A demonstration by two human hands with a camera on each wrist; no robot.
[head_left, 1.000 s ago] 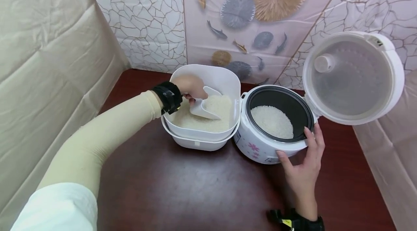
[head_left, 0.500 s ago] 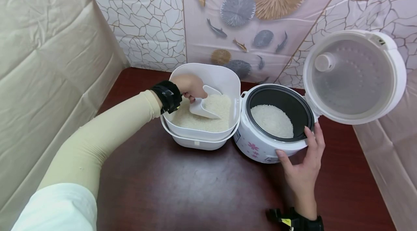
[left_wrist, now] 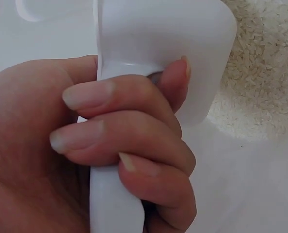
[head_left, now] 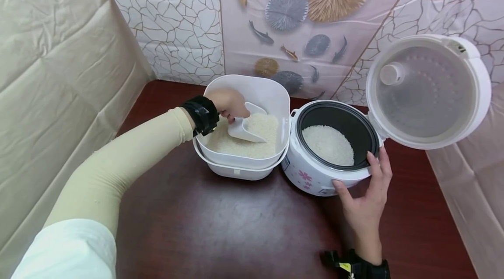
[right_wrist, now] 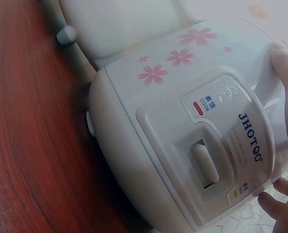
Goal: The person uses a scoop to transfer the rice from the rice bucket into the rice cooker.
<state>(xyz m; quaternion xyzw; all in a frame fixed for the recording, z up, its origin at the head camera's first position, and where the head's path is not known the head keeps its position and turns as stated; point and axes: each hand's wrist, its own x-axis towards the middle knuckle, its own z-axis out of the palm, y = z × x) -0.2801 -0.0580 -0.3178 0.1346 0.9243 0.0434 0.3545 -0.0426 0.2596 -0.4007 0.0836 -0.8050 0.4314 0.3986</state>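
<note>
My left hand (head_left: 232,103) grips the handle of a white plastic scoop (head_left: 246,134), its fingers curled round it in the left wrist view. The scoop (left_wrist: 158,34) rests in the loose rice (head_left: 271,127) inside a white rice bin (head_left: 271,91). Some grains lie in its mouth. On the right, a white rice cooker (head_left: 311,177) with pink flowers has its lid raised, and rice (head_left: 328,144) covers part of the dark inner pot (head_left: 356,128). My right hand (head_left: 367,209) rests on the cooker's front right, thumb on the wall and fingertips at the rim.
The raised cooker lid (head_left: 425,91) leans out to the right. An outer white tub (head_left: 236,173) surrounds the bin and stands against the cooker. Dark reddish tabletop (head_left: 220,226) spreads in front. Patterned cloth (head_left: 189,29) hangs behind, with plain cloth (head_left: 59,73) at the left.
The whole view shifts very slightly. Both hands, the scoop and the cooker keep their places relative to each other.
</note>
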